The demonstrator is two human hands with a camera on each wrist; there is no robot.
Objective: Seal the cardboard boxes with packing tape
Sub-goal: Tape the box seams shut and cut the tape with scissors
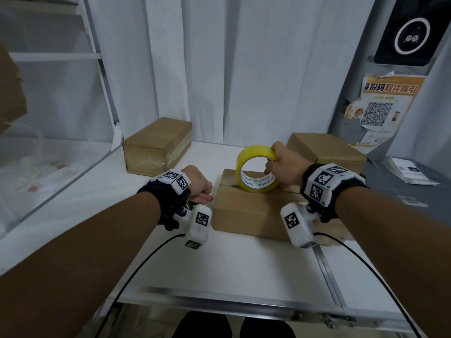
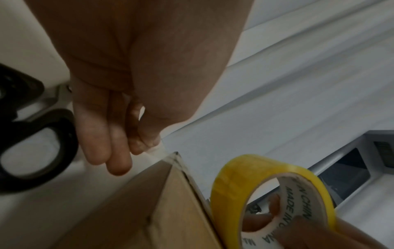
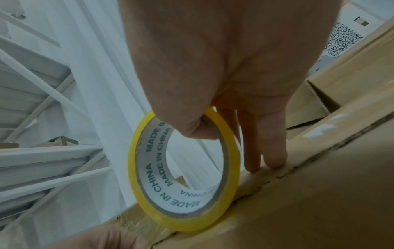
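A brown cardboard box lies mid-table with its top seam running left to right. On that seam a yellow tape roll stands on edge. My right hand grips the roll, thumb inside the white core, and two straight fingers touch the box top. My left hand is at the box's left end. There its thumb and forefinger pinch the clear loose tape end at the box corner, the other fingers straight. The strip between hand and roll is hard to see.
Black-handled scissors lie on the table just left of my left hand. A taped box sits back left and another box back right. Papers rest on the grey counter at right. A clear bin stands left.
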